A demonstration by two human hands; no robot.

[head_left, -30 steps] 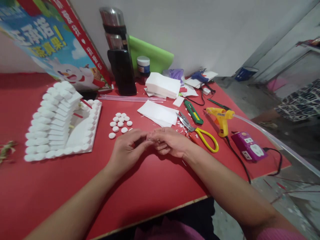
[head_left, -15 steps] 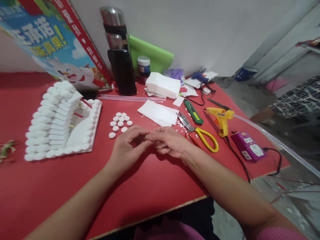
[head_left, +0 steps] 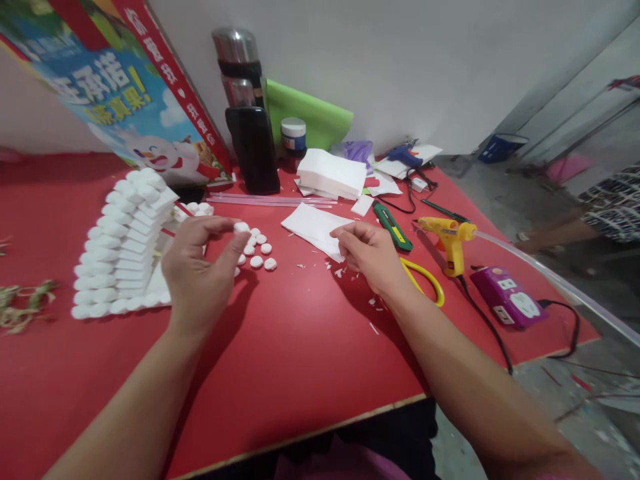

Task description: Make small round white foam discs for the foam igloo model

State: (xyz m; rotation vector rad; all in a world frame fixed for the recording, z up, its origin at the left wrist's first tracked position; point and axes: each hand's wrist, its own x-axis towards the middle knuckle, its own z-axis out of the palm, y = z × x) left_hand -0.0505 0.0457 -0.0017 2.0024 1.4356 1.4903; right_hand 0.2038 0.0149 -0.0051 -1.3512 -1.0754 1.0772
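Observation:
Between the thumb and index finger of my left hand [head_left: 197, 277] is a small round white disc [head_left: 241, 227], held above a loose group of similar white discs [head_left: 257, 261]. My right hand [head_left: 370, 257] is apart from the left, its thumb and index finger pinched together at the right end of some white sheets [head_left: 313, 225]; whether anything is between those fingertips I cannot make out. Left of my left hand stands a stepped white model [head_left: 107, 250] edged with rows of the same discs, partly covered by that hand.
At right lie yellow-handled scissors [head_left: 425, 283], mostly behind my right hand, a green cutter knife [head_left: 393, 227], a yellow glue gun [head_left: 447, 240] and a purple power socket [head_left: 507, 297]. A phone [head_left: 253, 150], thermos [head_left: 239, 60] and printed box [head_left: 125, 93] stand behind. A person's patterned clothing [head_left: 615, 207] shows far right.
My hands have separated from their meeting point in the middle. The left has moved up and left over the discs, with one disc now visible in its pinch; the right has moved right.

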